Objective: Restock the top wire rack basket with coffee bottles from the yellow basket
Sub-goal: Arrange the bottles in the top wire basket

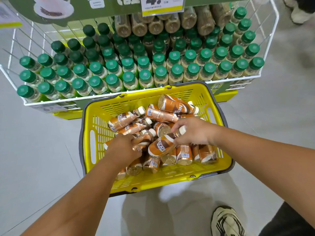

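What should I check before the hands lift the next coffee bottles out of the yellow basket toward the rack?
1. Right hand grips a bottle: ok, its fingers pinch the neck of a coffee bottle near the white cap.
2. Left hand grips a bottle: cannot tell, its fingers curl into the pile but the hold is hidden.
3. Held bottle free of others: not ok, it lies across other bottles in the yellow basket.
4. Room in the wire rack basket: partly ok, bare space shows only at its back left corner; green-capped bottles fill the front rows.
5. Path to the rack: ok, nothing stands between basket and rack.
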Demonstrator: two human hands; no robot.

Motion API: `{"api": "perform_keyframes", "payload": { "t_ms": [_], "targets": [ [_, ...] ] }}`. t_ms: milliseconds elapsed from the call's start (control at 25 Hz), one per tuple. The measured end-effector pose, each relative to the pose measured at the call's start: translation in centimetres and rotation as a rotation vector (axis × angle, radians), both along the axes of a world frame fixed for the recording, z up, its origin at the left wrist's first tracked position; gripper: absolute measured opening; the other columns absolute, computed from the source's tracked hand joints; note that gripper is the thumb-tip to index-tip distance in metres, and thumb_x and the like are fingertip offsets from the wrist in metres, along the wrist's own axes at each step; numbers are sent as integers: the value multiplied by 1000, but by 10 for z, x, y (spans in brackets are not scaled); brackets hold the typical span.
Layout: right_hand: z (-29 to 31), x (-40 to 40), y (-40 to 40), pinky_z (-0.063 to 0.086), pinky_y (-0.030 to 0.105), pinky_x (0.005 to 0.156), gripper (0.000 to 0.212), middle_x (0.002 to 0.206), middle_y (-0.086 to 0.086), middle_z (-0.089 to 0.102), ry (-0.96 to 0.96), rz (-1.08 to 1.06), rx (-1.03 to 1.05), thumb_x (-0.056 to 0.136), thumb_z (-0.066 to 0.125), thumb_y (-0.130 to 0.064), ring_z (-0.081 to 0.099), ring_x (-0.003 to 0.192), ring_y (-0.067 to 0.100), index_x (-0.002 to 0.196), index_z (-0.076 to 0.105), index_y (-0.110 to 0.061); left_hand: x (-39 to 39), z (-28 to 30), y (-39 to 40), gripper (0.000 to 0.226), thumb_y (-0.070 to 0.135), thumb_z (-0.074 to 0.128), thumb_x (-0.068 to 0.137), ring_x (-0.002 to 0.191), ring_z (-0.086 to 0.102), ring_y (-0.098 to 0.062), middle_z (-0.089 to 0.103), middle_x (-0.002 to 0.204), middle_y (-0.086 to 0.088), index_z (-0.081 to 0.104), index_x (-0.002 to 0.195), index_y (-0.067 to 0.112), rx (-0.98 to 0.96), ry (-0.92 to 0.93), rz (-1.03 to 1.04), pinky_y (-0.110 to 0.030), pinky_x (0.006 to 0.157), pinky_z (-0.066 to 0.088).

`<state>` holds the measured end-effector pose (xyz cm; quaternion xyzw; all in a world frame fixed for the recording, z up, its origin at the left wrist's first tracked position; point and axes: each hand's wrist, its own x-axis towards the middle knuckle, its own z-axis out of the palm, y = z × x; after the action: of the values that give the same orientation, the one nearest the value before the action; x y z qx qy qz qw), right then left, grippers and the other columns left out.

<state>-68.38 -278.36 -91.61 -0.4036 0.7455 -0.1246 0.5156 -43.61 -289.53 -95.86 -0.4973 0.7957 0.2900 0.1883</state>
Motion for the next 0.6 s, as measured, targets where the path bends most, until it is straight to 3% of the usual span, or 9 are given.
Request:
{"api": "perform_keyframes", "payload": {
  "t_ms": [80,200,360,480,600],
  "targets": [
    [-8,4,-2,56,28,72,31,108,-3,64,-51,-150,-49,79,87,-25,64,92,16,107,73,-25,4,11,-3,49,35,86,77,85,64,-22,62,105,-4,57,115,24,121,148,243,-34,70,54],
    [-18,19,-4,52,26,61,22,83,-4,70,-221,-374,-127,80,87,-15,64,73,13,94,72,-21,3,27,2,49,33,85,81,88,66,-14,62,103,8,51,116,34,201,377,514,-36,74,59],
    [5,43,-2,53,10,66,31,97,-6,75,-343,-607,-277,82,82,1,69,91,10,104,73,-19,-5,66,19,40,30,85,81,99,67,-11,68,108,13,57,109,38,201,629,660,-43,88,60],
    [67,54,8,58,17,78,33,98,-8,79,-444,-710,-370,85,78,4,73,95,7,111,75,-17,-8,129,36,37,28,85,82,99,68,-4,70,107,18,58,105,41,189,740,678,-34,86,58],
    [141,55,22,56,21,90,36,106,-8,79,-432,-676,-442,89,72,6,72,103,6,111,75,-22,-4,205,54,40,25,84,82,101,70,-6,71,110,18,61,112,36,183,784,686,-32,86,59]
  ]
}}
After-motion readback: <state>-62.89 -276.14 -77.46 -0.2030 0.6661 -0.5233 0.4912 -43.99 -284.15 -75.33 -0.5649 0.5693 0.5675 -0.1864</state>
